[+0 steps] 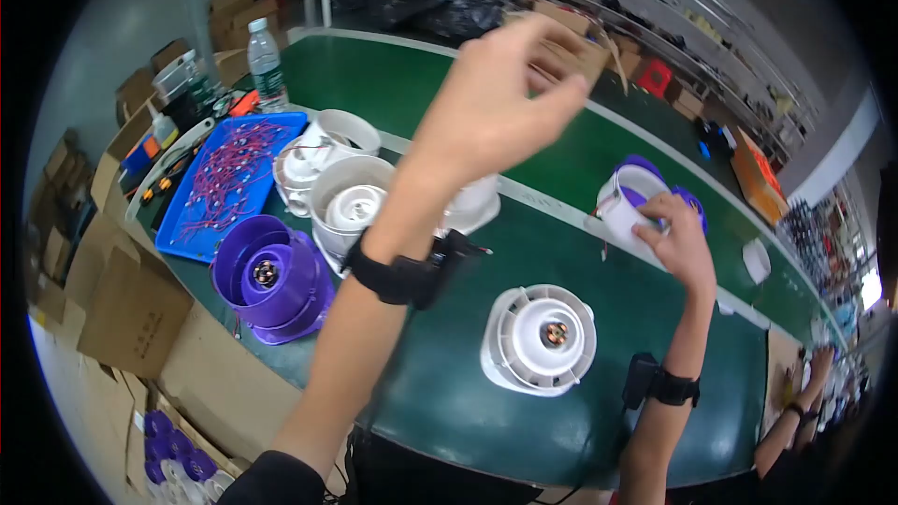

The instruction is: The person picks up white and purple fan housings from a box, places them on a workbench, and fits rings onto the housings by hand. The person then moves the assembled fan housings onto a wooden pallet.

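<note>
My left hand [505,98] is raised over the table's far half, fingers curved and thumb apart, with nothing visible between them. At the right, my right hand [681,238] pinches the near rim of a white round housing [615,209] with purple inside. Purple parts [690,210] show behind it. Between my forearms, a white fan-like base [540,341] stands with a copper-wound motor core in its middle. Beside my left forearm are a purple housing [238,266] with a similar core and white housings [327,192], partly hidden by that arm.
A blue tray [192,210] of red wires lies at the left, near a water bottle [266,65]. A pale strip divides the green table [449,379]. Cardboard boxes [136,318] stand left, and another person's hand [820,365] shows far right.
</note>
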Demonstrator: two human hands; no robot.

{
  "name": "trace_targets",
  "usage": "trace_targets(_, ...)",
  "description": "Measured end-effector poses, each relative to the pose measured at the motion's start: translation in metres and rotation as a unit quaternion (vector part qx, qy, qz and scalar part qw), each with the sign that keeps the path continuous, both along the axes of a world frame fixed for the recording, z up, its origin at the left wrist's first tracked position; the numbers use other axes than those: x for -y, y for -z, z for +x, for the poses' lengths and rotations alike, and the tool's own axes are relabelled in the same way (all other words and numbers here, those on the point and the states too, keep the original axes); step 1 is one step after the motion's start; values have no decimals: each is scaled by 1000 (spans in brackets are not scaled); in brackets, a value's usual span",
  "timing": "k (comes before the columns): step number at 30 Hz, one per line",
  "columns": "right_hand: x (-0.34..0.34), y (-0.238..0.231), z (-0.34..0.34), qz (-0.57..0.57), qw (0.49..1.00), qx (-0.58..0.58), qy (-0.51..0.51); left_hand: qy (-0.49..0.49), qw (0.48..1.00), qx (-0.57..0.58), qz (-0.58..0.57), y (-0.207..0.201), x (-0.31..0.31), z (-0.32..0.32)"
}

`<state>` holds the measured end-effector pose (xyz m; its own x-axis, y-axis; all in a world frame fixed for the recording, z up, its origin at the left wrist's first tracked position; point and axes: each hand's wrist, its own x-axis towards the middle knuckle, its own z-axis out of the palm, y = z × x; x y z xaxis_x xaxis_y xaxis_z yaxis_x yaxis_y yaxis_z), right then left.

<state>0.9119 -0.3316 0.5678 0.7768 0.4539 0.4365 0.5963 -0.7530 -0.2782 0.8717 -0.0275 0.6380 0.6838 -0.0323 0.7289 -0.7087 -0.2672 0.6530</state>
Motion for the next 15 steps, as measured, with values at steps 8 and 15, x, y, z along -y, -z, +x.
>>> trace_targets(8, -74, 29, 46, -137, 981, -97, 99, -5, 1000, 15, -27, 0, -13, 3)
trace_targets(15, -109, 52, 90, 22, 993, -59, -95, 18, 998, 21, -61, 2, -27, 6)
